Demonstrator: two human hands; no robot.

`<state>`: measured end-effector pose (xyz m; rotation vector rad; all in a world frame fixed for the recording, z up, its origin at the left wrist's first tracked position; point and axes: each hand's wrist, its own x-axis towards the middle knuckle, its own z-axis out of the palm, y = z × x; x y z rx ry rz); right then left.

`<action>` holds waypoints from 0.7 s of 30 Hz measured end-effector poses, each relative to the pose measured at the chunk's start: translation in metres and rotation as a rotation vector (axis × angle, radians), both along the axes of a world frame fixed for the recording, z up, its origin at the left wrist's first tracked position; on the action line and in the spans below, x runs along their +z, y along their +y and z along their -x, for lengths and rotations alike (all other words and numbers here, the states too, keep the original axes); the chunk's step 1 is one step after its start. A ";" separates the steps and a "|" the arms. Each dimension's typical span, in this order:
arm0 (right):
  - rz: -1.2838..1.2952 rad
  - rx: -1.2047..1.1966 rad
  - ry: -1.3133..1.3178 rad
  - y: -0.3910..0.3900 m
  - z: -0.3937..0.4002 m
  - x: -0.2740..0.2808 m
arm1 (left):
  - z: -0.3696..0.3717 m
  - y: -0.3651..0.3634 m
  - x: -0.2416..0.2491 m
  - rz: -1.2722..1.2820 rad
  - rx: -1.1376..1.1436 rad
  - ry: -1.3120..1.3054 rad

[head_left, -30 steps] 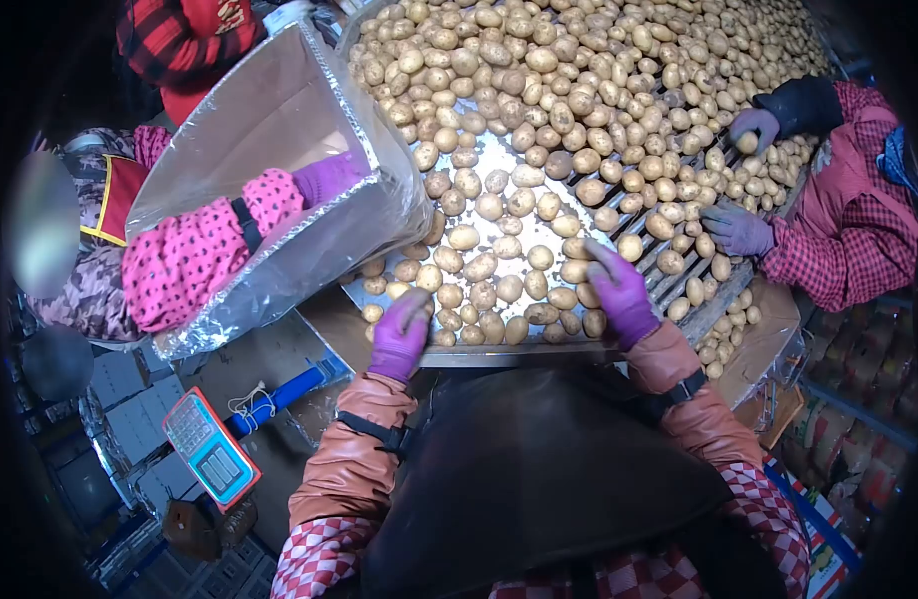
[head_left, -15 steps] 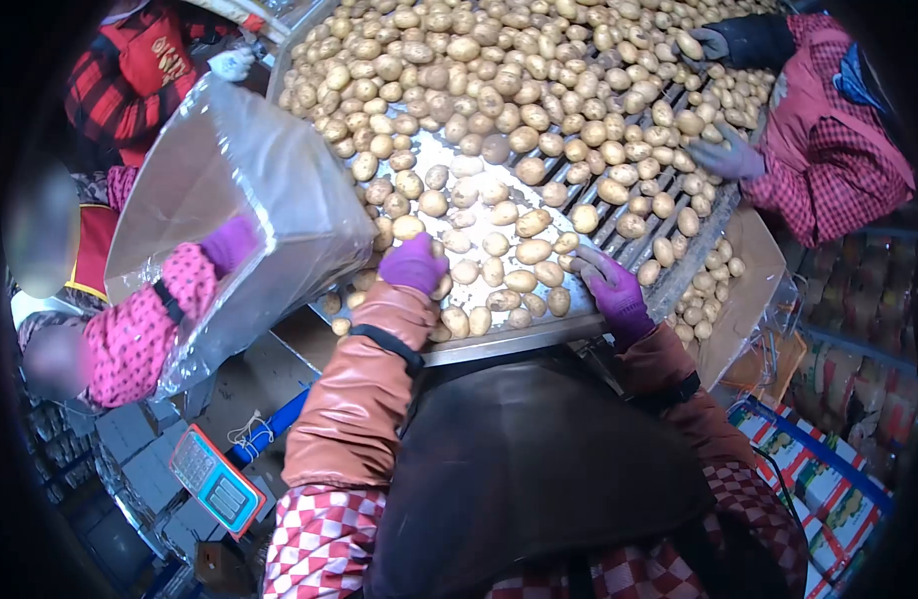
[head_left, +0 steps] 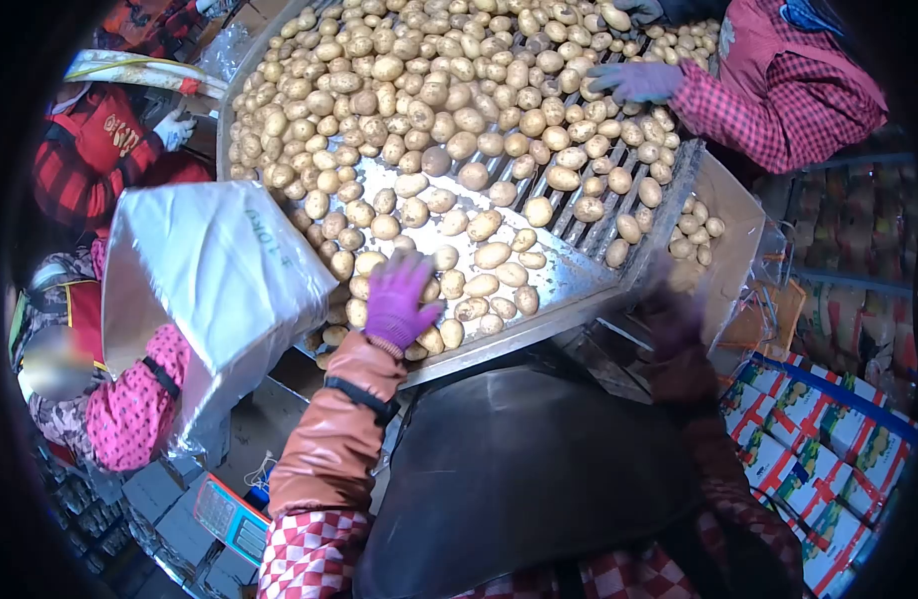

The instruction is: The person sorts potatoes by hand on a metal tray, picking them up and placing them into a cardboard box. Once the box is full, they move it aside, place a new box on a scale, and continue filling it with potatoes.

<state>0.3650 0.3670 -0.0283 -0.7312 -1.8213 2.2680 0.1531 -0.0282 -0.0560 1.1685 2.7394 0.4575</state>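
Observation:
My left hand (head_left: 399, 299), in a purple glove, lies with fingers spread over potatoes near the front of the metal sorting table. My right hand (head_left: 673, 311), also gloved in purple, is smeared by motion outside the table's right edge, beside a carton of potatoes (head_left: 696, 235); its fingers cannot be made out. Loose potatoes (head_left: 494, 255) lie on the bare sheet-metal surface (head_left: 569, 265) ahead of my hands. A thick heap of potatoes (head_left: 399, 70) covers the far side. Dark bars (head_left: 591, 232) run through the table on the right.
A co-worker's gloved hand (head_left: 638, 80) reaches over the potatoes at the right. At left, another person's arm (head_left: 144, 404) reaches into a plastic-lined carton (head_left: 229, 270). A scale display (head_left: 229, 519) stands low at left. Printed boxes (head_left: 818, 449) are stacked at right.
My left hand has gone from closed fingers to spread ones over the potatoes. My right hand has left the table's edge and moved right. The view has shifted, and the lined carton has tilted.

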 end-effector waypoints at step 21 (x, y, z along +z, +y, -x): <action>0.378 0.043 -0.253 -0.028 0.082 -0.023 | -0.033 -0.028 -0.023 0.014 0.137 -0.037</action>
